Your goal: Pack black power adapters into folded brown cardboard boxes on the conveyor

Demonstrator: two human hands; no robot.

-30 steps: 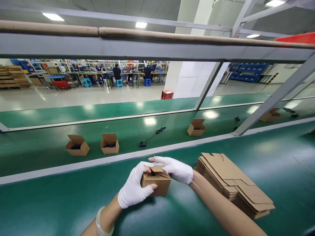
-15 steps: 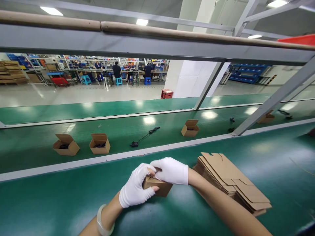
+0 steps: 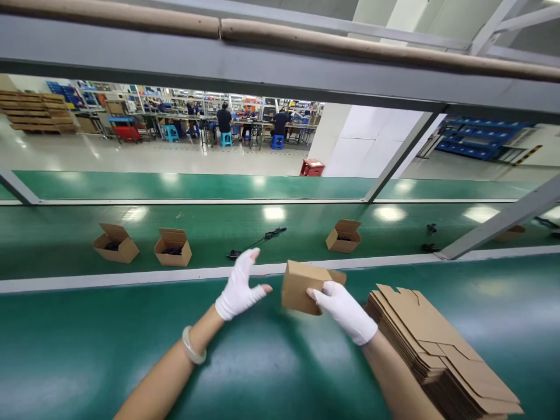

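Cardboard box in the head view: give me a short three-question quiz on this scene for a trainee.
1. Which one is on the folded cardboard box: the left hand or the right hand?
2. True or false: the pale bangle is on the right wrist.
3. How many open cartons sit on the farther green belt, to the left of the black cable?

Key: 1. The right hand. 2. False. 3. Two.
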